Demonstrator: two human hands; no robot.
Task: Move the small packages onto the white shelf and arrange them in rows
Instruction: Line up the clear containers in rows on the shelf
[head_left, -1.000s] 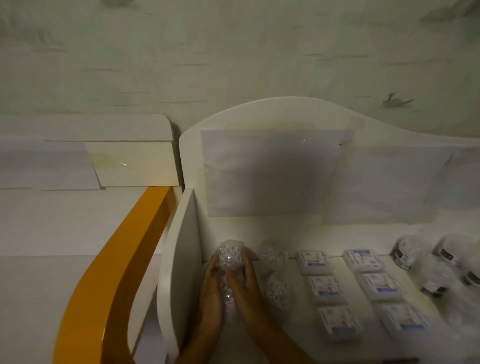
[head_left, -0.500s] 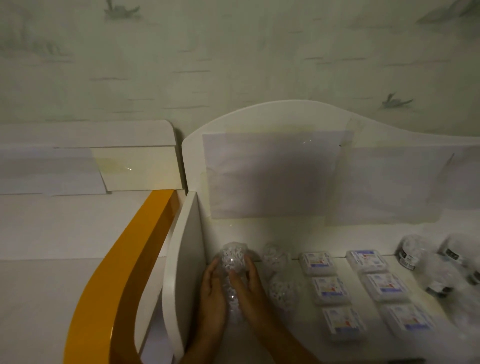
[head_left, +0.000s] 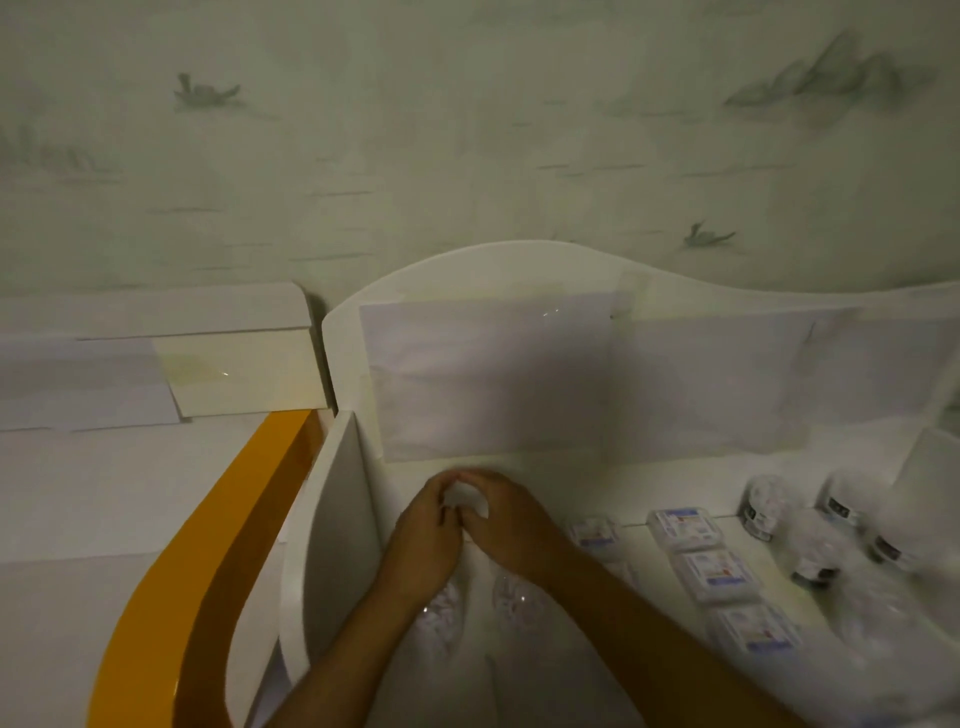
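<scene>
Here, the left hand (head_left: 423, 540) and the right hand (head_left: 511, 525) meet at the back corner of the white shelf (head_left: 670, 483), fingers curled in from both sides around a small clear package (head_left: 462, 496) that sits between the fingertips, close to the back panel. Only a pale sliver of it shows, so its exact outline cannot be told. It looks like a thin, crinkly plastic pouch of small loose pieces: probably light, soft and shifting, somewhat slippery, and best cupped at its sides rather than squeezed at the top. Beneath the wrists lie two more clear pouches (head_left: 441, 618), one under each forearm. Right of the right hand run rows of flat labelled boxes (head_left: 717, 564), and farther right stand small dark-labelled jars (head_left: 761, 504). Left of the left hand rises the shelf's white side panel (head_left: 337, 525), then an orange curved rail (head_left: 208, 561). Behind the hands, paper sheets (head_left: 493, 374) are taped to the backboard under a pale patterned wall. The light is dim.
</scene>
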